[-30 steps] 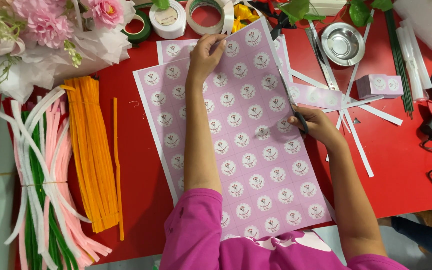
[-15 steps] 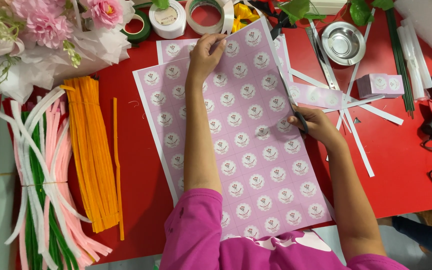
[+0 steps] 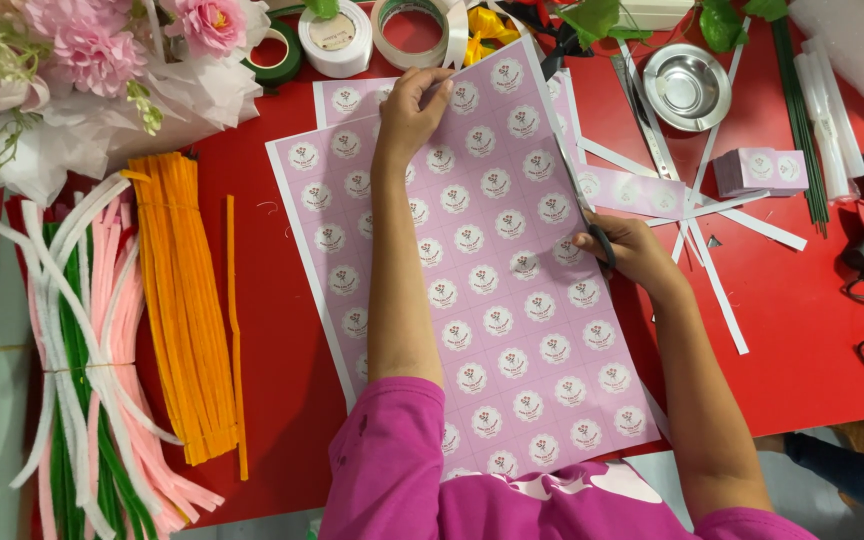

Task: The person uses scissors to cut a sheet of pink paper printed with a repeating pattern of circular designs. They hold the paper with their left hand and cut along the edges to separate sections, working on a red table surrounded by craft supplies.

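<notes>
The left hand [image 3: 410, 110] is lying with its fingers curled lightly and pressing down on the far end of a large pink sheet [image 3: 472, 290] printed with rows of round white stickers, pinning it flat rather than gripping it. The right hand [image 3: 624, 250] is closing its fingers around the dark handle of a pair of scissors [image 3: 580, 190], whose blades are running toward twelve o'clock along the sheet's right edge. The sheet is lying slightly tilted across the middle of the red table [image 3: 282, 330]. At three o'clock from the right hand, thin white paper strips [image 3: 727, 300] are lying scattered, with a small stack of cut pink cards [image 3: 760, 170] just past them. A metal bowl [image 3: 687, 85] is sitting at one o'clock, and rolls of tape [image 3: 334, 38] at twelve. At nine o'clock, orange pipe cleaners [image 3: 187, 300] are lying in a bundle.
</notes>
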